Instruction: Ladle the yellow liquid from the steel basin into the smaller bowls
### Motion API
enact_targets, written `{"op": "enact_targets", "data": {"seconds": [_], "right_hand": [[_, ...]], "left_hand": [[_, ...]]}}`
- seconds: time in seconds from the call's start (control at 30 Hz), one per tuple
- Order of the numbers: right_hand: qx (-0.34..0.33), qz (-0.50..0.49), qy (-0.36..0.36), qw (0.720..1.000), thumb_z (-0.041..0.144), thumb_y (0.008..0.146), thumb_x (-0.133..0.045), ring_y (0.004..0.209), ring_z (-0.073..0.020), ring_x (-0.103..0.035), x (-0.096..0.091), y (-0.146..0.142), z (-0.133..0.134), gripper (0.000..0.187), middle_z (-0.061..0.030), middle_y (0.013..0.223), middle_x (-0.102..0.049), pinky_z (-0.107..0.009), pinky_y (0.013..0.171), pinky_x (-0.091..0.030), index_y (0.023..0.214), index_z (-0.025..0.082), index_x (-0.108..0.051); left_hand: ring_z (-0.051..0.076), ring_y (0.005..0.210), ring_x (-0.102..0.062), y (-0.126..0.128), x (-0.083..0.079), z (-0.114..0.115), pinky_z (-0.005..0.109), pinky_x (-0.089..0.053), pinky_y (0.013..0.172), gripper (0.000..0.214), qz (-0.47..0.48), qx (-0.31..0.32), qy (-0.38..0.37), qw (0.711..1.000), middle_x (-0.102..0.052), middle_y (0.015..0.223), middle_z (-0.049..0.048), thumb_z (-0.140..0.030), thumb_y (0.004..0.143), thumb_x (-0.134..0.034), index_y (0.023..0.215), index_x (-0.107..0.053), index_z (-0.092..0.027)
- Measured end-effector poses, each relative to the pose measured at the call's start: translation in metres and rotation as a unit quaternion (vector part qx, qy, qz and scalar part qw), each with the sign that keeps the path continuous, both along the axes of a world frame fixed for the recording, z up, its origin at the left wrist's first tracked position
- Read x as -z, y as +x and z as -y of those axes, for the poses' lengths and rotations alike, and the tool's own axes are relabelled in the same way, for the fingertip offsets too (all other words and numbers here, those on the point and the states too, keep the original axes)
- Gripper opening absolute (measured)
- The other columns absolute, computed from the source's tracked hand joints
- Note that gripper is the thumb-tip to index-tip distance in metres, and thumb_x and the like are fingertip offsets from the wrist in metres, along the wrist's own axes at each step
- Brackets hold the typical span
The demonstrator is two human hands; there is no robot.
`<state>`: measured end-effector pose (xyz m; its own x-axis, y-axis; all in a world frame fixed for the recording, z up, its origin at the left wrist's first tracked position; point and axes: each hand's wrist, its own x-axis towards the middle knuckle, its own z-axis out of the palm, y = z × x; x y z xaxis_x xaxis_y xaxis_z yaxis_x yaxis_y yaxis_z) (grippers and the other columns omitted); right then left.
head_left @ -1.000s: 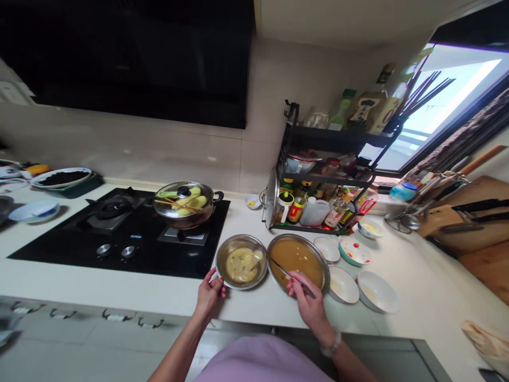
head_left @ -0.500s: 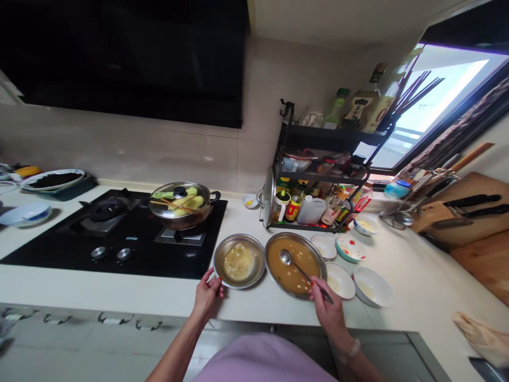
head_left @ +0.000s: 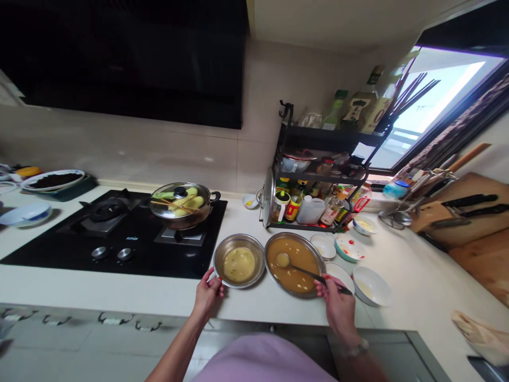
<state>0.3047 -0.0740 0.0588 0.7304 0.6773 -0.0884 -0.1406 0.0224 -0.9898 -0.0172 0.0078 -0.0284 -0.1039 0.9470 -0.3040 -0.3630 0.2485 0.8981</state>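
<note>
My left hand (head_left: 209, 290) grips the near left rim of a steel bowl (head_left: 257, 276), which holds a pale yellowish liquid (head_left: 239, 264) with bits in it. To the right of it stands a second, wider steel bowl (head_left: 274, 280) of brown liquid (head_left: 296, 252) with pale pieces floating on top. My right hand (head_left: 338, 302) is closed around the dark handle of a spoon (head_left: 308, 272). The spoon slants over the wider bowl, its round head at the brown liquid and looking filled with it.
A lidded pan (head_left: 181, 207) with green and yellow food sits on the black gas hob (head_left: 131, 254). Behind the bowls is a rack (head_left: 326, 178) of bottles and jars. Small dishes, including a white bowl (head_left: 371, 286), lie to the right, before a knife block (head_left: 449, 220).
My right hand has shifted right and slightly down, and the spoon lies flatter, its head now looking filled. The yellowish liquid has levelled out. My left hand has stayed put.
</note>
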Motion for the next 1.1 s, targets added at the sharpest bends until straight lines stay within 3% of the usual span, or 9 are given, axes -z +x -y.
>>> {"op": "enact_targets", "data": {"seconds": [0.3, 0.6, 0.73, 0.87, 0.97, 1.1], "right_hand": [[-0.029, 0.017, 0.019, 0.999, 0.038, 0.07, -0.067, 0.055, -0.0184, -0.061, -0.014, -0.008, -0.003, 0.026, -0.0036, 0.063, -0.067, -0.027, 0.045, -0.047, 0.086, 0.018, -0.062], [-0.136, 0.053, 0.043, 0.988, 0.044, 0.077, -0.061, 0.053, -0.0154, -0.06, -0.012, -0.048, -0.022, 0.031, -0.0038, 0.063, -0.066, -0.026, 0.047, -0.049, 0.09, 0.016, -0.061], [-0.211, 0.167, 0.079, 0.96, 0.039, 0.082, -0.056, 0.055, -0.014, -0.06, -0.008, -0.06, -0.019, 0.028, -0.0029, 0.064, -0.064, -0.028, 0.054, -0.054, 0.096, 0.016, -0.065], [-0.275, 0.329, 0.12, 0.895, 0.03, 0.082, -0.055, 0.079, -0.0186, -0.065, -0.01, -0.057, -0.009, 0.022, -0.008, 0.091, -0.069, -0.031, 0.065, -0.057, 0.097, 0.023, -0.07], [-0.273, 0.373, 0.128, 0.877, 0.026, 0.082, -0.055, 0.094, -0.0218, -0.063, -0.009, -0.046, -0.004, 0.023, -0.0084, 0.1, -0.068, -0.034, 0.072, -0.057, 0.098, 0.024, -0.071], [-0.192, 0.338, 0.101, 0.916, 0.029, 0.082, -0.055, 0.075, -0.0182, -0.064, 0.002, -0.026, 0.001, 0.023, -0.0081, 0.092, -0.068, -0.031, 0.063, -0.056, 0.1, 0.022, -0.068]], "left_hand": [[0.01, 0.042, -0.05, -0.001, 0.004, -0.001, 0.019, -0.04, 0.04, 0.071, -0.001, 0.005, 0.009, 1.0, -0.056, 0.048, -0.0065, -0.03, 0.062, -0.073, 0.121, -0.039, -0.011], [0.01, 0.041, -0.05, 0.0, 0.001, 0.0, 0.019, -0.04, 0.04, 0.068, 0.0, -0.002, 0.001, 1.0, -0.055, 0.048, -0.0068, -0.029, 0.061, -0.073, 0.118, -0.041, -0.013], [0.01, 0.041, -0.05, 0.001, -0.002, 0.0, 0.019, -0.04, 0.04, 0.07, 0.003, -0.002, 0.001, 1.0, -0.054, 0.047, -0.0079, -0.031, 0.059, -0.074, 0.118, -0.042, -0.013], [0.01, 0.042, -0.05, 0.001, -0.002, 0.001, 0.019, -0.04, 0.04, 0.073, 0.004, -0.002, 0.001, 1.0, -0.054, 0.047, -0.008, -0.033, 0.058, -0.075, 0.119, -0.041, -0.013], [0.01, 0.042, -0.05, 0.001, -0.001, 0.001, 0.019, -0.04, 0.04, 0.073, 0.005, -0.005, 0.002, 1.0, -0.054, 0.047, -0.0081, -0.033, 0.057, -0.076, 0.119, -0.041, -0.013], [0.01, 0.042, -0.051, 0.0, 0.001, 0.0, 0.019, -0.04, 0.041, 0.071, 0.001, 0.0, 0.005, 1.0, -0.054, 0.048, -0.0076, -0.031, 0.06, -0.074, 0.12, -0.041, -0.013]]}}
